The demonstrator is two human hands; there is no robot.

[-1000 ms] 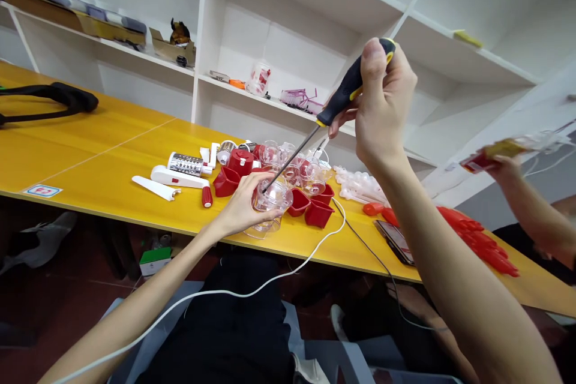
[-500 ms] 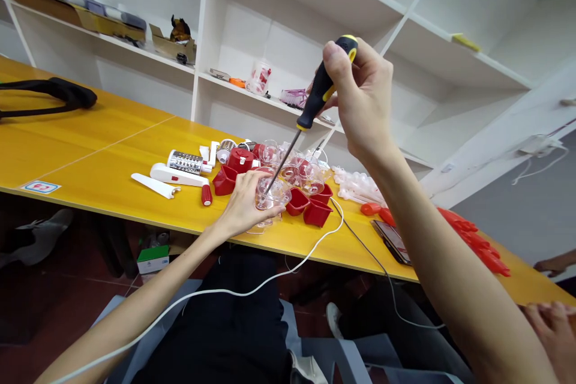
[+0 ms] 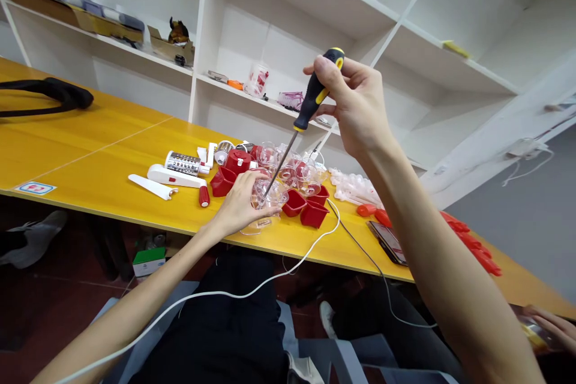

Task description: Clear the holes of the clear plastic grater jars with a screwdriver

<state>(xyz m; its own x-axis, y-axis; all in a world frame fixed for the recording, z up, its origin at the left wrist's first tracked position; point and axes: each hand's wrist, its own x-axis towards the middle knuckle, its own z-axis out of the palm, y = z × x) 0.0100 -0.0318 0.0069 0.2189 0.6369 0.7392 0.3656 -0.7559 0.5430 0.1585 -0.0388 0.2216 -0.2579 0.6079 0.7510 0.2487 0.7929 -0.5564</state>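
My right hand (image 3: pixel 355 105) is closed round the black and yellow handle of a screwdriver (image 3: pixel 310 102), held high above the yellow table (image 3: pixel 90 162). Its thin shaft slants down and left, with the tip inside a clear plastic housing (image 3: pixel 266 198). My left hand (image 3: pixel 238 204) grips that clear housing from the left and steadies it near the table's front edge. Red plastic cups (image 3: pixel 310 210) sit just to the right of the housing.
Behind the housing lie more clear and red parts, a metal grater drum (image 3: pixel 184 163), white handles (image 3: pixel 153 186) and a red knob. A phone (image 3: pixel 389 241) and red pieces (image 3: pixel 472 246) lie to the right. A white cable (image 3: pixel 288 264) hangs over the edge. Another person's hand (image 3: pixel 549 324) shows at lower right.
My right hand has swung the screwdriver handle left and lower, standing the shaft more upright. The other person's arm at right has dropped away, leaving only a hand at the lower right corner.
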